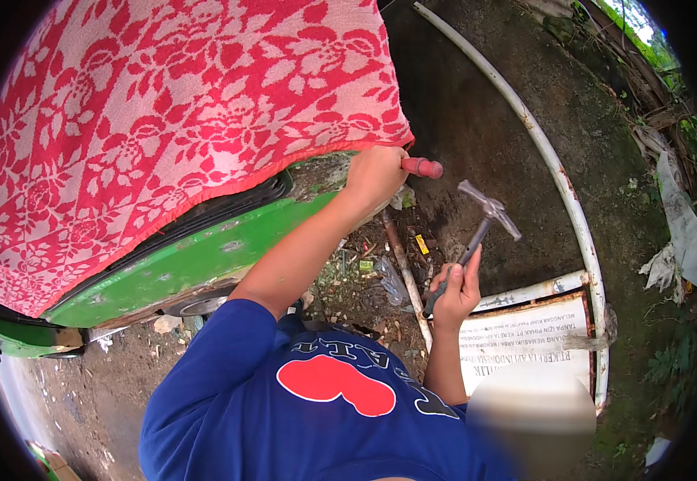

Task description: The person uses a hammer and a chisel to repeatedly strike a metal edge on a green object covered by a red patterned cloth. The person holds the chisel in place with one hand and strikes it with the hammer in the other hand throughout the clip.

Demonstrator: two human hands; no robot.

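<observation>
Hammer [477, 228] and red-handled tool [423, 167] were both in the grip of a person in a blue shirt [284, 401] with a red shape on it, seen from above. One hand [376, 172] was closed tight round the red handle, held up against the edge of a green vehicle body [204, 260], just below where a red and white flowered cloth [164, 120] hung over it; the working end of that tool was hidden by the fist and the cloth. The other hand [457, 289] was wrapped fully round the lower part of the hammer's dark shaft, with the metal head [489, 204] raised and tilted in the air, a short way to the side of the red handle and clear of it. Which of the person's hands was which could not be made out for certain from this view. Beneath the hammer lay dark, mossy ground [477, 104] with a bent white pipe frame [557, 176] and a white signboard [525, 337] resting on it. Scraps of litter [421, 244] and a thin rusty rod [403, 272] lay in the dirt between the arms.
</observation>
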